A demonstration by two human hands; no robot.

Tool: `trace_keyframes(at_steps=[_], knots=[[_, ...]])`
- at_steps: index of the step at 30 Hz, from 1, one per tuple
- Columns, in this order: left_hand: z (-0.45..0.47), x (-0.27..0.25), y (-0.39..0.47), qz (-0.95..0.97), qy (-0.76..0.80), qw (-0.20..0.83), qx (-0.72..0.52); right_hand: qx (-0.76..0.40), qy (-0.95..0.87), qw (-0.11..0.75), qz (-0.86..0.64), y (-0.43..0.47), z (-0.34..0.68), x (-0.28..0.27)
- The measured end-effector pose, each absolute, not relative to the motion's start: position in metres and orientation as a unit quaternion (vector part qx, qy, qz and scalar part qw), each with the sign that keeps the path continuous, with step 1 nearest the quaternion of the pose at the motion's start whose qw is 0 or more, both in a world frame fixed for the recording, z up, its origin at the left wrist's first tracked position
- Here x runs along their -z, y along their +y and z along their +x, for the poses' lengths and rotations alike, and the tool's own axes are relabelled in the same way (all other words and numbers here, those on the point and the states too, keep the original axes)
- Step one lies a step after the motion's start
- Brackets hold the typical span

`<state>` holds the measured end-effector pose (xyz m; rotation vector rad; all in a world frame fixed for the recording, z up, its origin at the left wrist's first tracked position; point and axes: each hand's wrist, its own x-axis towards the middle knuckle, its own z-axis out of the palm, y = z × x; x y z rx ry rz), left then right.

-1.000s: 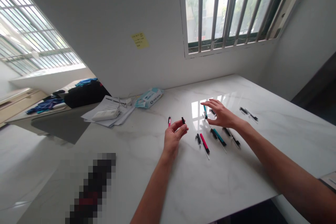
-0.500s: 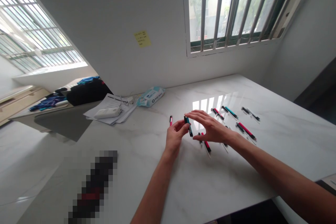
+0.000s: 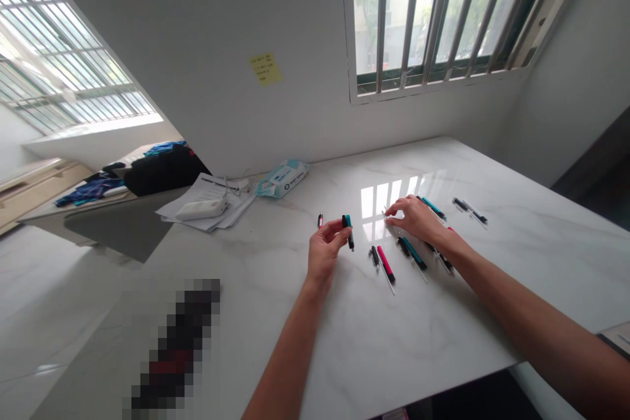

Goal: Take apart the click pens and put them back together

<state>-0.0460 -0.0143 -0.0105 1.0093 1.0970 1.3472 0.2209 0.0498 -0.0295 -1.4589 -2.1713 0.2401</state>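
Slightly left of the pens on the table, my left hand (image 3: 329,247) is closed round a teal and black pen (image 3: 349,231), held upright with a small narrow tip at its lower end. My right hand (image 3: 417,218) is over the table to the right, fingers curled and thumb close to the index finger. A thin pale bit shows at its fingertips, too small to name. A red barrel with black parts and a white refill (image 3: 386,265) lies in front. Beside it is a teal barrel (image 3: 414,253) with similar parts. My right hand and forearm partly cover other pen parts.
Further pen parts include a teal set (image 3: 434,208) and a black and white set (image 3: 471,210). One red pen (image 3: 319,220) lies behind my left hand. A wet-wipes pack (image 3: 283,178), papers (image 3: 211,200) and a white device (image 3: 201,209) sit at the back left.
My right hand has left the pen in my left hand and moved right, over the red pen parts further back. The held pen's lower end now looks narrower.
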Motion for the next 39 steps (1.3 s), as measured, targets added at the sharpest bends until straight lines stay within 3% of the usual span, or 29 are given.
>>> trace_keyframes(at_steps=[7,19,25,30,34,39], knots=[[-0.042,0.007,-0.015,0.48,0.494,0.481,-0.542,-0.123,-0.78,0.306,-0.532,0.044,0.211,0.021],[-0.042,0.01,-0.013,0.526,0.496,0.445,-0.528,-0.099,-0.882,0.245,-0.39,0.046,0.175,0.033],[-0.043,0.014,-0.012,0.546,0.504,0.425,-0.517,-0.146,-0.86,0.246,-0.423,0.042,0.17,0.029],[-0.041,0.019,-0.012,0.576,0.506,0.408,-0.495,-0.193,-0.791,0.375,-0.443,0.035,0.176,0.022],[-0.037,0.019,-0.014,0.587,0.497,0.427,-0.476,-0.341,-0.675,0.495,-0.427,0.026,0.173,0.015],[-0.034,0.016,-0.018,0.606,0.482,0.431,-0.464,-0.43,-0.637,0.522,-0.37,0.015,0.161,0.01]])
